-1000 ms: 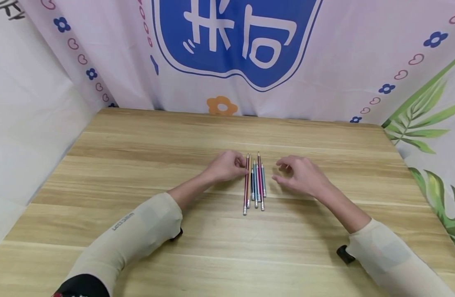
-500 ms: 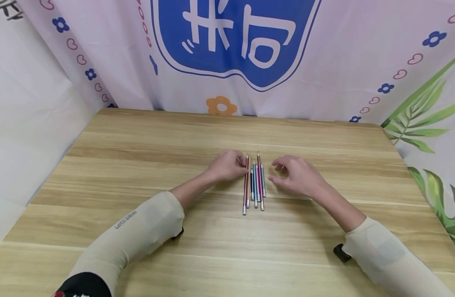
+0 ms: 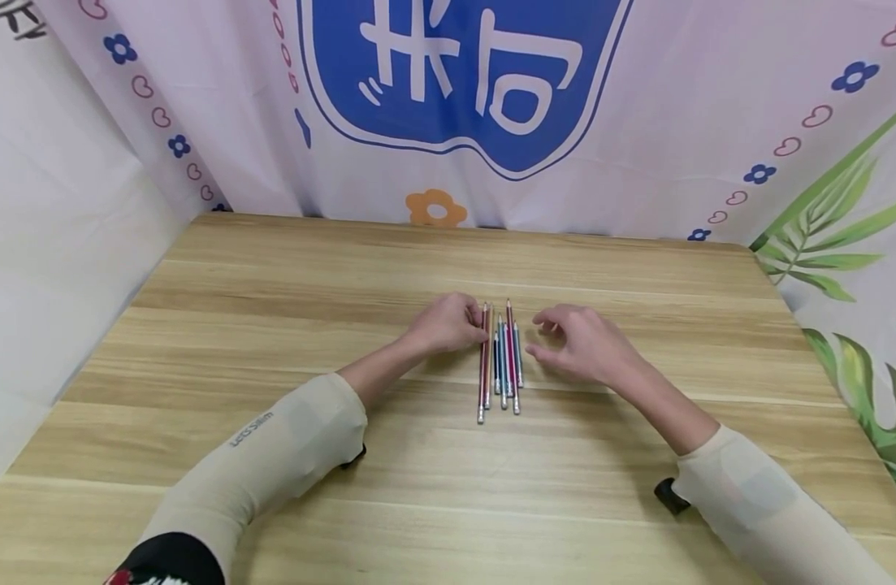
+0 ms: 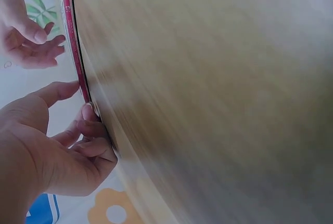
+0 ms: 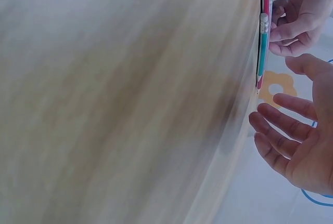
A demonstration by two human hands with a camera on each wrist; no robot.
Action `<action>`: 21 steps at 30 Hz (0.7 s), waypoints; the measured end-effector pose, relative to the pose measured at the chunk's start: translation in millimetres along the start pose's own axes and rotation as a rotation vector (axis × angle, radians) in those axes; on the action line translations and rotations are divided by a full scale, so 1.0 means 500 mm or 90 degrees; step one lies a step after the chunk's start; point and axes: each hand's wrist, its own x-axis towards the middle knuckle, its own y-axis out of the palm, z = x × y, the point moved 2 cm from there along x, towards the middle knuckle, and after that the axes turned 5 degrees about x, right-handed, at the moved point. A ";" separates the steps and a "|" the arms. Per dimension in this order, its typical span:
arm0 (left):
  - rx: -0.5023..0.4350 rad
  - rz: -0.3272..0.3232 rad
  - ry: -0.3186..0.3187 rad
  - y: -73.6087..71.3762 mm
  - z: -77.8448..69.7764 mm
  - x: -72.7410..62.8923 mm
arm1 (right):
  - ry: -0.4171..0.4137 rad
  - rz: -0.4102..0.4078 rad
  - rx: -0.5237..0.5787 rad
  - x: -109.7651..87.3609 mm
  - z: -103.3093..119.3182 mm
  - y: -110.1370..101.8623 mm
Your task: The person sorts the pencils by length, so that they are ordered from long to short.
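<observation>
A row of several pencils lies on the wooden table, erasers toward me, in the head view. My left hand is at the row's left side and pinches the long dark red pencil near its upper half, the thumb tip crossing over it. Beside that pencil lies a yellow one. A narrow gap parts these two from the blue pencils and red ones. Right of the row, my right hand hovers with loosely bent fingers, holding nothing. In the right wrist view, a teal pencil is nearest it.
The wooden table spreads around the pencils and reaches a printed curtain at the back. White cloth borders the left side. On the right hangs a sheet with a leaf print.
The dark red and yellow pencils have shifted slightly left with my left hand, widening the gap to the others. My right hand has moved a little left, closer to the row.
</observation>
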 end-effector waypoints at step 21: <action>0.044 -0.047 -0.006 -0.014 0.015 -0.002 | -0.003 -0.004 -0.005 -0.002 -0.001 -0.001</action>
